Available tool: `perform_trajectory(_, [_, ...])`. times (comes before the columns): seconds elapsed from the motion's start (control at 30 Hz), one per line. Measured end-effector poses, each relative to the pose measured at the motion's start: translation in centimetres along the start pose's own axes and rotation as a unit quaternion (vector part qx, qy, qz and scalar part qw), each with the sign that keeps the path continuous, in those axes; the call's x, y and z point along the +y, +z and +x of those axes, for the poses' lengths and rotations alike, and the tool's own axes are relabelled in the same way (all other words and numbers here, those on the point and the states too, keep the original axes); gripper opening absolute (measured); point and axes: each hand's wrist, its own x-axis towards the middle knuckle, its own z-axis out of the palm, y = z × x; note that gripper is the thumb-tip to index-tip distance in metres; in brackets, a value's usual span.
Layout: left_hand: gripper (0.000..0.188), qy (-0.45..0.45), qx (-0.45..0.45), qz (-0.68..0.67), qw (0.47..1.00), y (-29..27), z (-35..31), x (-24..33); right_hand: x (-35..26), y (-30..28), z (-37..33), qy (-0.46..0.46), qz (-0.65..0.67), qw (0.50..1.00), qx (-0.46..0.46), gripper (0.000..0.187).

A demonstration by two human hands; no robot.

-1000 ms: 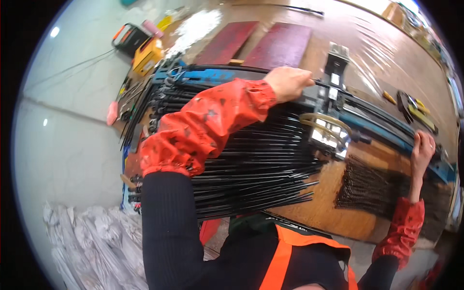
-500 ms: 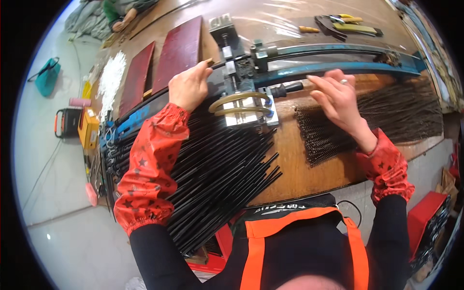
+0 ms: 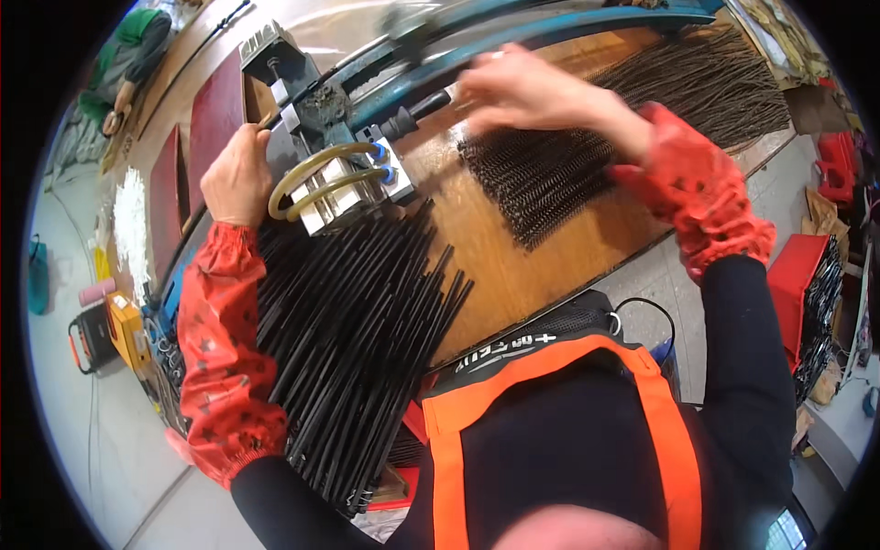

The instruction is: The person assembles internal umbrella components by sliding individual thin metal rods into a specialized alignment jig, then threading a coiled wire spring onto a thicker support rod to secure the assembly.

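My left hand [image 3: 238,179] is closed round a thin black rod that runs into a metal clamping device [image 3: 321,110] on a blue rail [image 3: 513,41]. Two yellowish hoses [image 3: 321,170] loop out of the device by blue fittings. My right hand [image 3: 527,92] is beside the device's black handle [image 3: 426,105]; its fingers are smeared by motion, and contact cannot be made out. A pile of straight black rods [image 3: 357,321] lies below my left hand. Dark twisted rods [image 3: 550,174] lie in a bundle below my right hand.
Dark red boards [image 3: 215,101] and a white heap [image 3: 131,220] lie at the left. Another person's hand [image 3: 119,105] shows at the far upper left. A red bin [image 3: 793,293] filled with dark pieces stands at the right, past the wooden table [image 3: 495,275].
The view has shifted, so the bench appears further left and tilted. My right hand has moved closer to the black handle and blurred. My left hand stays at the rod beside the device.
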Motion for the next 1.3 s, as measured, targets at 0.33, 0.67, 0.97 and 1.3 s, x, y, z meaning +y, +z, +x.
perform_trajectory(0.33, [0.034, -0.049, 0.035, 0.162, 0.985, 0.2, -5.0, -8.6, 1.6, 0.4, -8.6, 0.000, -0.007, 0.995, -0.102, 0.039])
perform_trajectory(0.67, [0.019, -0.043, -0.163, -0.085, 0.982, -7.5, -10.9, 9.6, 0.8, -0.6, -8.5, 0.063, 0.123, 0.984, -0.112, 0.022])
perform_trajectory(0.97, [0.030, -0.039, -0.200, -0.120, 0.972, -6.3, -11.8, 8.1, -1.0, 0.5, -8.6, 0.139, 0.316, 0.937, -0.057, 0.065])
perform_trajectory(1.3, [0.041, -0.043, -0.214, -0.158, 0.963, -7.0, -11.9, 7.6, -2.8, 1.2, -6.8, 0.049, 0.276, 0.954, -0.109, 0.055])
